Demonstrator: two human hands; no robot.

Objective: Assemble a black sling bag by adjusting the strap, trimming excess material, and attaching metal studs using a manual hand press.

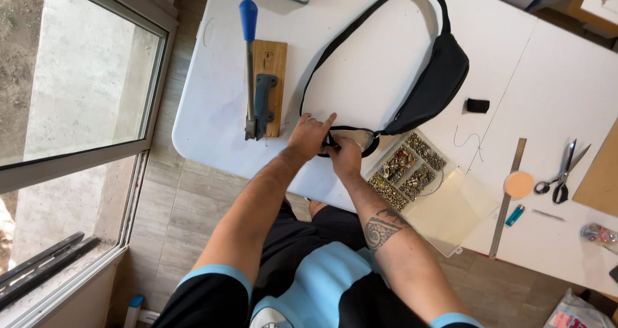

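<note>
- The black waist bag point(434, 86) was matt woven cloth, like its black webbing strap point(360, 25).
- The white table point(380, 64) looked smooth and faintly glossy.
- The hand press point(254, 103) showed bare metal, a glossy blue plastic knob and a varnished wooden base.
- The clear plastic compartment box point(412, 170) held shiny metal fittings.
- The long steel ruler point(507, 199) looked dull.

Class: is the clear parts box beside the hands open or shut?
Open: the parts box shows its compartments uncovered, its clear lid flat alongside.
</note>
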